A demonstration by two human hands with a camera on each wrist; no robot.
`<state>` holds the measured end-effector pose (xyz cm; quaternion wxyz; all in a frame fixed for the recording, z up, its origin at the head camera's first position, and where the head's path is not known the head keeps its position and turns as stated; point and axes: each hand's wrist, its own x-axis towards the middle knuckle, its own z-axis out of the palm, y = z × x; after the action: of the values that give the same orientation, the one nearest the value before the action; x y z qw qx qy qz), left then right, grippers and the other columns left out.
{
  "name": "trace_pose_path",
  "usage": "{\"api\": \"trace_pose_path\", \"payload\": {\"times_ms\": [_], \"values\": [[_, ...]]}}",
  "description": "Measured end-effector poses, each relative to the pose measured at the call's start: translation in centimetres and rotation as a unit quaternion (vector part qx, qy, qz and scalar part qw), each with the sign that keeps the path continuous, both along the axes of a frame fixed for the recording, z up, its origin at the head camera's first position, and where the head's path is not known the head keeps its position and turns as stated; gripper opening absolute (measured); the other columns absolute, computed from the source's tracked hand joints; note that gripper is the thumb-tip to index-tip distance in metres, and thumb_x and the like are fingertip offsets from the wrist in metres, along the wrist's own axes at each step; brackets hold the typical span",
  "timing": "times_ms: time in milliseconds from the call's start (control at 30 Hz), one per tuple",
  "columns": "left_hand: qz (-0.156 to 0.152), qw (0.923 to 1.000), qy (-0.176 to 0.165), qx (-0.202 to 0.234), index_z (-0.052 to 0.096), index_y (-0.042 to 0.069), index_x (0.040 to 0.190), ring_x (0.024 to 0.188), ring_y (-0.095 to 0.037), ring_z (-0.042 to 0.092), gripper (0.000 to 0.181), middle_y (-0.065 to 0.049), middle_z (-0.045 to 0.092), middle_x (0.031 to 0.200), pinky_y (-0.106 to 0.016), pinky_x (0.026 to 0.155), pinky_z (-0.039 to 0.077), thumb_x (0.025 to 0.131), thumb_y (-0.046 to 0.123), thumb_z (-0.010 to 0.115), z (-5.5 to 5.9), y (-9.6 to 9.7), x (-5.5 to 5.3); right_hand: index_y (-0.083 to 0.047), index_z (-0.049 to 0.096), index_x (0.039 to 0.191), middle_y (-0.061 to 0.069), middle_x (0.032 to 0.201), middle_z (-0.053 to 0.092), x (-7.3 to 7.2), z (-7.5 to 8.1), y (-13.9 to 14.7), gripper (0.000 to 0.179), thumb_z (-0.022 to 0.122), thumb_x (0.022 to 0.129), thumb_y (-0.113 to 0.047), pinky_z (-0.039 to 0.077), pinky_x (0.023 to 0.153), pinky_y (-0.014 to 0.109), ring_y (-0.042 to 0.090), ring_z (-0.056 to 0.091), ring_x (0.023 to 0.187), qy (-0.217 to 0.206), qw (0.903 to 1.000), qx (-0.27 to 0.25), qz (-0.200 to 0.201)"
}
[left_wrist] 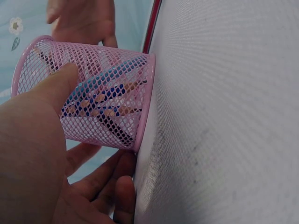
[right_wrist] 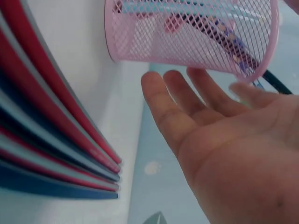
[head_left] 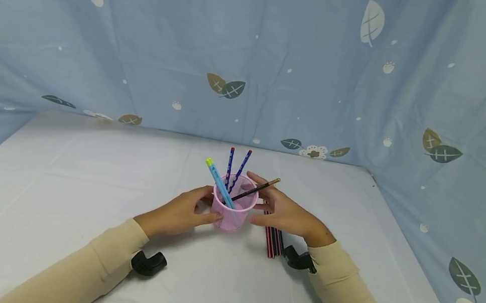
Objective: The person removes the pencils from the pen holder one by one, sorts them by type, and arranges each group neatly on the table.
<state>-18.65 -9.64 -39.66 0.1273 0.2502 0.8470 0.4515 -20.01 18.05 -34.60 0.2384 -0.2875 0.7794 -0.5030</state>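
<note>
A pink mesh pen holder [head_left: 229, 219] stands upright on the white table. Inside it lean a light blue pencil [head_left: 221, 183] with a yellow-green end, two dark blue pencils [head_left: 229, 165] with red ends, and a black pencil [head_left: 256, 189]. My left hand [head_left: 183, 211] grips the holder from the left, its thumb pressed on the mesh in the left wrist view and its fingers around the lower side. On the holder's right, my right hand [head_left: 287, 212] has its fingers extended beside the mesh [right_wrist: 187, 46]; whether they touch it I cannot tell.
Several red and dark striped pencils [head_left: 274, 241] lie side by side on the white table [head_left: 100, 164], partly under my right hand and wrist. Blue curtain [head_left: 254, 62] with a leaf print hangs behind the table and along its sides.
</note>
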Motion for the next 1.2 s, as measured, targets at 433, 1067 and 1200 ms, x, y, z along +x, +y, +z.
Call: {"api": "trace_pose_path", "payload": {"times_ms": [433,1067,1200], "values": [[0.010,0.9999,-0.006,-0.008,0.045,0.013,0.146,0.114,-0.017,0.057,0.067,0.001,0.063,0.121,-0.044,0.102,0.049,0.092,0.047,0.069,0.0,0.0,0.1,-0.035,0.018,0.159,0.008,0.156,0.038,0.8,-0.3,-1.7,0.088,0.074,0.090,-0.037,0.047,0.108,0.044,0.027,0.048,0.138,0.036,0.9958,0.037,-0.075],[0.006,0.9998,-0.014,-0.010,0.043,0.013,0.148,0.117,-0.018,0.057,0.062,-0.001,0.062,0.125,-0.046,0.104,0.048,0.096,0.041,0.065,-0.1,0.0,0.3,-0.040,0.023,0.154,0.005,0.152,0.043,0.7,-1.0,-1.9,0.082,0.074,0.091,-0.033,0.050,0.105,0.042,0.025,0.046,0.139,0.032,0.9953,0.045,-0.080],[0.006,0.9998,-0.019,0.004,0.042,0.010,0.148,0.125,-0.025,0.055,0.052,-0.007,0.059,0.134,-0.052,0.108,0.044,0.100,0.026,0.053,0.2,0.0,0.3,-0.041,0.024,0.153,0.004,0.152,0.042,0.7,-1.0,-2.0,0.080,0.074,0.091,-0.032,0.051,0.104,0.044,0.026,0.045,0.140,0.032,0.9954,0.039,-0.082]]}}
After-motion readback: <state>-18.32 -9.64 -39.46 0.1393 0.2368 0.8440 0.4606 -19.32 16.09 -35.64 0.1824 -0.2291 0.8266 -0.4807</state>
